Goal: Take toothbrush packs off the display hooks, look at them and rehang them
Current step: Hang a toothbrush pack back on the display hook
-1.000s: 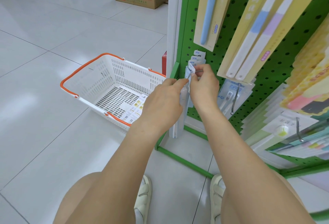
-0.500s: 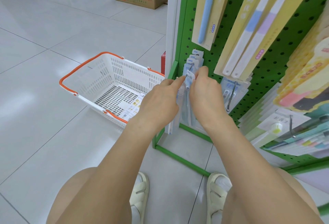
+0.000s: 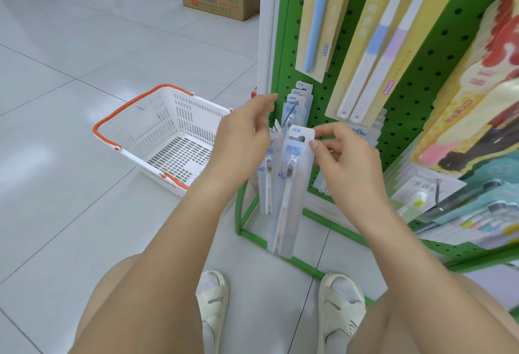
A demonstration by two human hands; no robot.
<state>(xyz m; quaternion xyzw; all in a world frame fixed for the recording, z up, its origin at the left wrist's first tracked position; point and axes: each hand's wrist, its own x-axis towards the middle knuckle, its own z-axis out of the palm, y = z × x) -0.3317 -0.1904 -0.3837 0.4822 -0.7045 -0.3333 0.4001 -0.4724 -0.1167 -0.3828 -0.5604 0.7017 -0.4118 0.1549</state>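
Your right hand [image 3: 344, 159] pinches the top of a clear toothbrush pack [image 3: 289, 185] at mid-frame, thumb on its header card; the pack hangs free, off the hook [image 3: 289, 116]. Your left hand [image 3: 244, 145] holds a second pack [image 3: 266, 179] just left of it, fingers partly extended. More packs [image 3: 297, 98] hang on the green pegboard [image 3: 323, 106] above. A white basket [image 3: 168, 140] sits on the floor at left.

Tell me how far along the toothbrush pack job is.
Done: two packs are off the hook. In hand: the right hand pinches the front pack; the left hand holds a second pack. Left: rehanging both beside the hanging packs.
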